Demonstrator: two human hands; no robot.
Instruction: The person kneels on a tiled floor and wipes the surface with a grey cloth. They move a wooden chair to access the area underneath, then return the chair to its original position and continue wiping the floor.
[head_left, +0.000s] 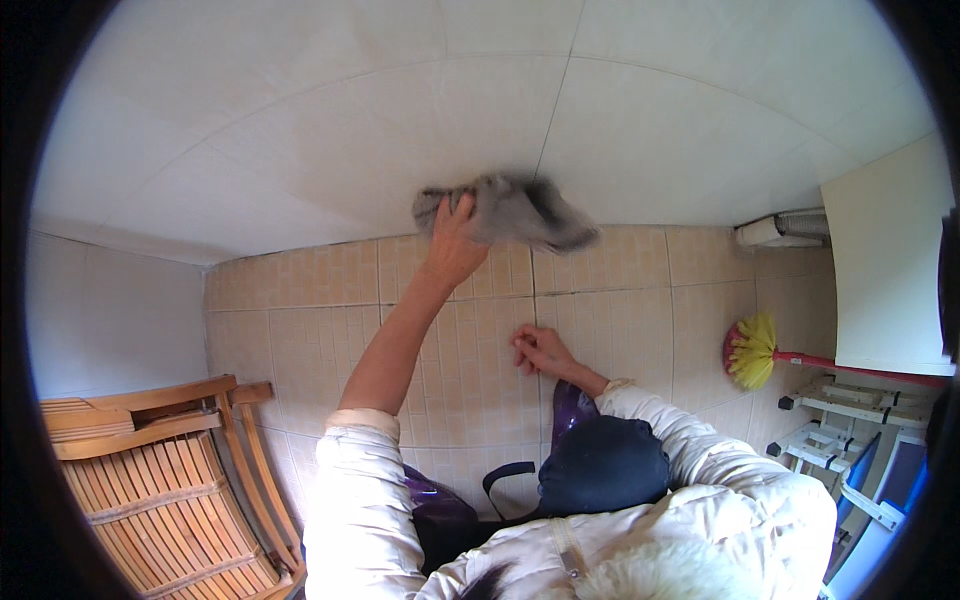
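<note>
My left hand (457, 240) is raised against the lower part of the pale tiled wall (360, 135), holding a grey cloth (510, 210). The cloth is crumpled at the fingers and blurred, its loose end hanging to the right near the foot of the wall. My right hand (541, 351) hovers over the beige floor tiles (480, 337), beside my knee, with its fingers curled and nothing seen in them.
A folded wooden slatted chair (157, 495) lies at the lower left. On the right are a yellow-bristled brush (752, 351) with a red handle, a white panel (885, 262) and a metal stepladder (862, 465). A white object (772, 231) sits in the far right corner.
</note>
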